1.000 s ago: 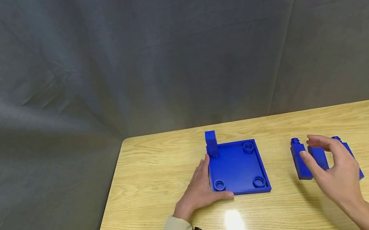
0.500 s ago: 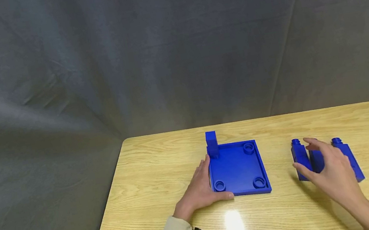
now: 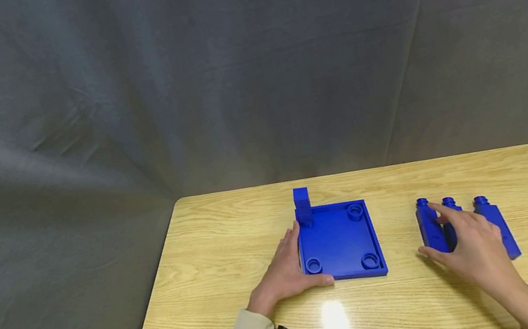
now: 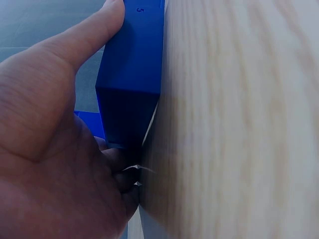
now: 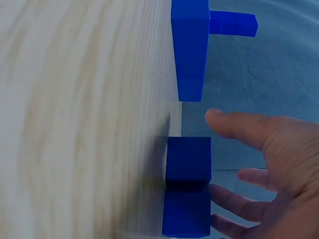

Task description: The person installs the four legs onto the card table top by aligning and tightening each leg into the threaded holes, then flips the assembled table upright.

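**A:** Pegs (image 3: 432, 228) in the head view: three blue ones lying side by side on the bench (image 3: 216, 254), right of the tray (image 3: 340, 242). The right hand (image 3: 469, 249) is spread over the left and middle ones, fingers loose, thumb at the left peg's near end, nothing gripped.

**B:** They look like rigid moulded plastic, light, smooth-sided, so I'd pinch one across its long flat faces. Left hand (image 3: 284, 271)?

**A:** Flat against the tray's left edge, thumb along the front rim, steadying it. One post (image 3: 302, 206) stands in the far-left corner; three sockets open. Bare wood between tray and pegs, bench edges well apart from both.

**B:** Left wrist view?

**A:** Thumb (image 4: 87, 40) straight along the tray's wall (image 4: 132, 74), palm pressed in.

**B:** Right wrist?

**A:** Fingers (image 5: 239, 127) relaxed and apart just beside a peg (image 5: 188, 162); whether they touch it, I cannot tell.
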